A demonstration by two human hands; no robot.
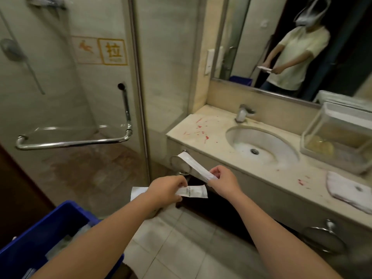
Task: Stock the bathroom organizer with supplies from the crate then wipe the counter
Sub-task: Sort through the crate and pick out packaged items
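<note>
Between crate (66, 210) and table (213, 119): left hand (167, 191), fingers curled round a short sachet (196, 191); right hand (223, 179), fingers pinching the end of a longer packet (191, 165). Both are best carried far right to the organizer (322, 137) and seated singly, wrappers uncrushed.

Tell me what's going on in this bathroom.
A person stands at the counter with a supply packet in each hand. The left hand grips a short printed packet, and the right hand pinches a long white packet by its end. The blue crate sits by the left arm. The clear organizer stands on the counter right of the sink. Neither packet is in it yet. The counter shows red smears, and a white cloth lies near its front edge.
</note>
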